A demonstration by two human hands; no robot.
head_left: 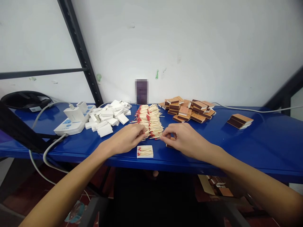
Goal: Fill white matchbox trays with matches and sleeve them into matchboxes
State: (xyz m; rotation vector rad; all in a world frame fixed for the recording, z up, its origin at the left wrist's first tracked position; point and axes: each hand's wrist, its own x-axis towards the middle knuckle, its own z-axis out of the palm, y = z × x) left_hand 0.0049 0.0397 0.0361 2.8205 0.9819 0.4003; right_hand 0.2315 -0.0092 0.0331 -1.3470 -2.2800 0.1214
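Note:
A long heap of red-headed wooden matches [151, 118] lies on the blue table in front of me. My left hand [127, 138] is at the heap's near left edge, thumb and fingers pinched on matches by their red heads. From the opposite side, my right hand [181, 138] pinches at the plain ends of matches. Below the heap, close to the table's front edge, a white matchbox tray [145, 155] holds several matches, heads to the left. Mostly hidden under my right hand is a brown matchbox sleeve [169, 146].
White matchbox trays [105, 130] are piled left, beside a white power strip [71, 126] with chargers. Brown matchbox sleeves [184, 111] are heaped back right. A small stack of matchboxes [240, 121] stands farther right. A black shelf post [81, 50] rises at left.

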